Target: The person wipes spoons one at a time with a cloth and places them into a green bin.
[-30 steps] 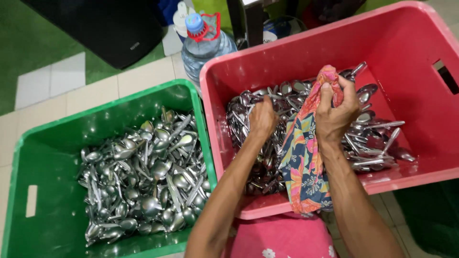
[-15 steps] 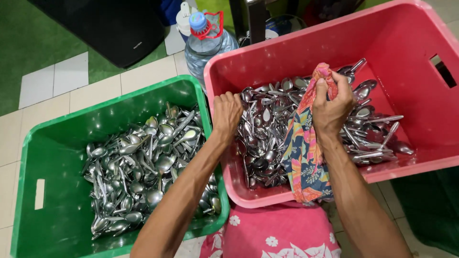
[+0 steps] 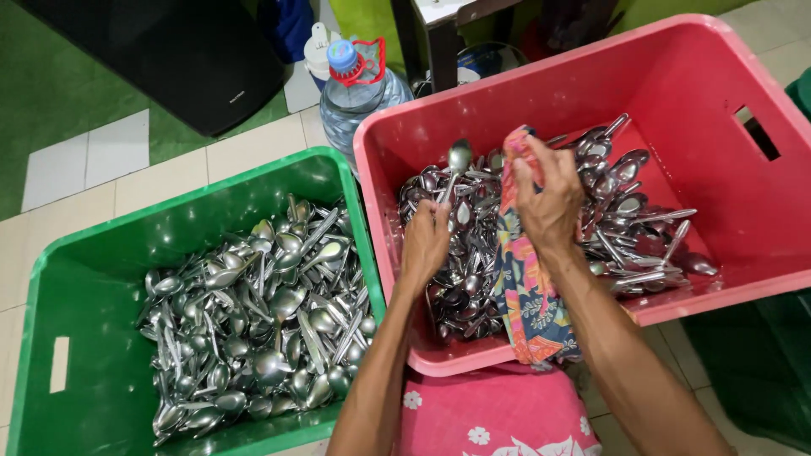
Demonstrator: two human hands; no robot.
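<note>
We are lifting one spoon (image 3: 457,163) by its handle, left hand (image 3: 425,242) pinching, over the pink crate (image 3: 676,76); right hand (image 3: 549,203) is bunching the floral cloth (image 3: 524,287), ready for wiping.

Clear plastic water bottle (image 3: 359,93) on the tiled floor, just behind the gap between the green and red crates: blue cap, red carry handle round the neck. Behind it a white, narrow-topped container (image 3: 317,52), mostly hidden. Black box (image 3: 182,55) at upper left bears a small pale label mark (image 3: 241,98). No signs or screens seen.
</note>
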